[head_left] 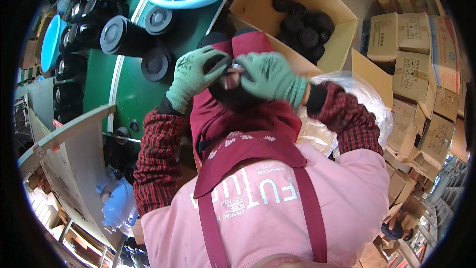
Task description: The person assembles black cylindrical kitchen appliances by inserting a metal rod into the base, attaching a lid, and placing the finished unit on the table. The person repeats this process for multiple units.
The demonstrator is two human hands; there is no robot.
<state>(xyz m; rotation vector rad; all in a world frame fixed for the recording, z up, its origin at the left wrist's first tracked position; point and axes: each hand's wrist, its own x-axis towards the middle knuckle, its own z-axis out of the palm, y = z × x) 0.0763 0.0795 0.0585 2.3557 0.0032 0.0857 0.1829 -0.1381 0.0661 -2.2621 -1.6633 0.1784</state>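
Both hands wear green knit gloves and meet over a small dark round part (229, 77), held in front of the person's chest above the dark red apron (248, 154). The left hand (194, 75) curls its fingers around the left side of the part, and the right hand (271, 77) bends over it from the right, the fingertips pressing on a small pale piece at its top. What this pale piece is, I cannot tell.

To the far right of the hands stands an open cardboard box (342, 25) with many black round caps (305, 25) inside. At the far side there is a light blue basin (198, 1) filled with black and white parts. To the left, on the green worktop (126, 87), stand black cylinder-shaped containers (124, 35) with round lids, some upright and some lying. A clear plastic bag (347, 87) lies just beside the right forearm. Stacked brown cartons (421, 54) fill the right side.
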